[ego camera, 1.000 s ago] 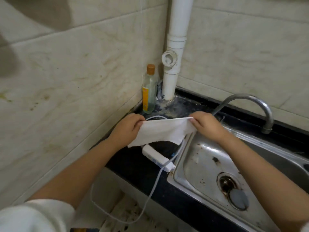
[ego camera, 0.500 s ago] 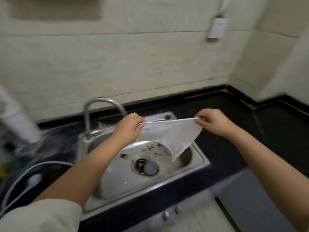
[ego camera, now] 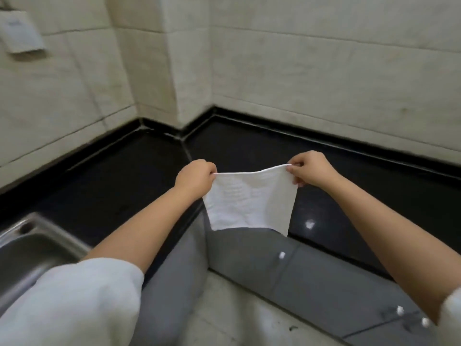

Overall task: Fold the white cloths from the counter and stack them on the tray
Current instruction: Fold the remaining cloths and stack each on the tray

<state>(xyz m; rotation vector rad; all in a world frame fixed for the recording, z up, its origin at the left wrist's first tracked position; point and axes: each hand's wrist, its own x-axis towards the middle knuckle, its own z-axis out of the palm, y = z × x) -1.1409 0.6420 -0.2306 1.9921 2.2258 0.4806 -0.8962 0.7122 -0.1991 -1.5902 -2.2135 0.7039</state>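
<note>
A white cloth (ego camera: pixel 249 201) hangs in the air in front of me, stretched by its top edge between both hands. My left hand (ego camera: pixel 195 177) pinches the top left corner and my right hand (ego camera: pixel 310 171) pinches the top right corner. The cloth looks folded over, its lower edge dangling above the inner corner of the black counter (ego camera: pixel 249 146). No tray and no other cloths are in view.
The black counter runs in an L along the tiled walls. A steel sink (ego camera: pixel 27 245) shows at the lower left. Grey cabinet fronts (ego camera: pixel 262 260) with small knobs stand below the counter edge. A white wall socket (ego camera: pixel 21 31) sits at the upper left.
My view and both hands have swung right, from the pipe and faucet corner, across the sink, to the counter's inner corner. The cloth stays held between both hands.
</note>
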